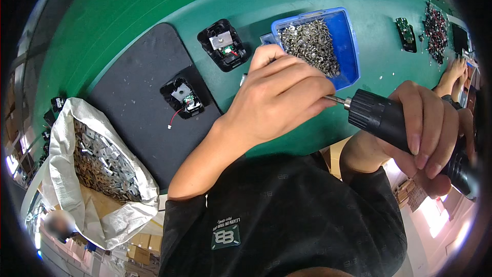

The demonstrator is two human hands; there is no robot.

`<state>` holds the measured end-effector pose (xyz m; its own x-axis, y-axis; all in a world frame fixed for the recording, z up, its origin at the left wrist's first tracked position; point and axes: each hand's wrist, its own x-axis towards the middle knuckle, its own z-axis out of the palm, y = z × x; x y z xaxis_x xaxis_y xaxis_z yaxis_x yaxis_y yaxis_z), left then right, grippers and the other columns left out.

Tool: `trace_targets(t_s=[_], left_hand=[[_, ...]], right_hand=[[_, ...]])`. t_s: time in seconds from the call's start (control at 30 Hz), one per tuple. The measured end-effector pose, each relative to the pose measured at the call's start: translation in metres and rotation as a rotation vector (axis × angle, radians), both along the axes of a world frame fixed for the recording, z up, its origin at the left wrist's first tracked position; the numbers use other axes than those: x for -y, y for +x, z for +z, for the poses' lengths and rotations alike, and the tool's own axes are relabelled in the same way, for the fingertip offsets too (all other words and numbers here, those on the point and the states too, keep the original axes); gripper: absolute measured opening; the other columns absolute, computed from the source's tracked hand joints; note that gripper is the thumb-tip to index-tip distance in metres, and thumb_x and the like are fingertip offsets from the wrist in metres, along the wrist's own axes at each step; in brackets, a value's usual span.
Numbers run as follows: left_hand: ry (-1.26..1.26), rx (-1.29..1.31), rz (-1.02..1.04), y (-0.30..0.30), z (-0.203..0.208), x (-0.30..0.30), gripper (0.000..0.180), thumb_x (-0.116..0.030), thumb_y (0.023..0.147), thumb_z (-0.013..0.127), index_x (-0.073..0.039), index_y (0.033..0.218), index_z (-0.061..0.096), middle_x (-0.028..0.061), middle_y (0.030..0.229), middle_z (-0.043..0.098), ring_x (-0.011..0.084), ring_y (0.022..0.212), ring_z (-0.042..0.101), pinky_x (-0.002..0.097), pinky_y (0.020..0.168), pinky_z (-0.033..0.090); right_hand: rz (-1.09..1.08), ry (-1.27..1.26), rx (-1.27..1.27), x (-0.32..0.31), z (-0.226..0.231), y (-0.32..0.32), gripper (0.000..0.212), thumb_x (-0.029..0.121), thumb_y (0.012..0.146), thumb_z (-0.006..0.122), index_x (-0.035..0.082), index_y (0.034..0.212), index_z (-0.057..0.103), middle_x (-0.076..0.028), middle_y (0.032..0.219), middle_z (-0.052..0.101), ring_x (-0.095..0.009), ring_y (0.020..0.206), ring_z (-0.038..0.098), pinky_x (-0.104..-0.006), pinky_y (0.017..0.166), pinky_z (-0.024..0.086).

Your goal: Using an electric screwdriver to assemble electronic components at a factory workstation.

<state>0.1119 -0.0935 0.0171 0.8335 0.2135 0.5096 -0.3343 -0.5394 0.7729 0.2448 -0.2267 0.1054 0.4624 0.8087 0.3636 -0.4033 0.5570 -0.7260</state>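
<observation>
My right hand (428,128) is wrapped round a black electric screwdriver (379,115), which points left. Its thin metal bit reaches the fingertips of my left hand (282,97). Those fingers are curled and pinched together at the bit's tip; whatever they hold is hidden. Just beyond my left hand stands a blue bin (350,46) heaped with silver screws (312,41). To its left lies an open black housing (224,45) with a metal plate, a small green board and red wire. A similar housing (182,97) sits nearer, its red wire trailing out.
A black mat (138,77) covers the table's left part. At lower left, a white sack (72,174) holds many small metal plates (105,156). Far right are a green circuit board (406,33), a pile of red-and-black parts (435,33) and another person's hands (452,76).
</observation>
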Motion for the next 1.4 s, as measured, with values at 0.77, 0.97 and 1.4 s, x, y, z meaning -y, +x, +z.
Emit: trace_targets(t_s=[0.77,0.97,1.4], left_hand=[[0.079,-0.388,0.446,-0.158,-0.006,-0.073,0.099,-0.012,0.054,0.081,-0.002,0.14,0.034,0.0155,0.138,0.045,0.03,0.12,0.048,0.0386,0.095,0.031],[0.177,-0.485,0.414,-0.146,-0.018,-0.071,0.088,-0.023,0.052,0.082,-0.006,0.13,0.048,0.01,0.128,0.053,0.0273,0.116,0.05,0.0405,0.097,0.032],[0.062,-0.445,0.413,-0.145,-0.018,-0.071,0.073,-0.029,0.053,0.081,-0.011,0.12,0.058,0.007,0.111,0.058,0.024,0.096,0.055,0.0379,0.087,0.036]], right_hand=[[0.034,-0.008,0.098,-0.074,-0.024,-0.076,0.052,0.02,0.073,0.08,0.019,0.118,0.056,0.007,0.072,0.058,-0.005,0.07,0.053,-0.0208,0.075,0.04],[0.018,-0.103,0.165,-0.099,-0.025,-0.102,0.045,0.019,0.076,0.076,0.019,0.117,0.056,0.006,0.074,0.057,-0.007,0.07,0.052,-0.0253,0.076,0.038],[0.107,-0.233,0.201,-0.107,-0.027,-0.104,0.039,0.019,0.079,0.072,0.018,0.114,0.054,0.004,0.074,0.055,-0.009,0.071,0.049,-0.0262,0.072,0.033]])
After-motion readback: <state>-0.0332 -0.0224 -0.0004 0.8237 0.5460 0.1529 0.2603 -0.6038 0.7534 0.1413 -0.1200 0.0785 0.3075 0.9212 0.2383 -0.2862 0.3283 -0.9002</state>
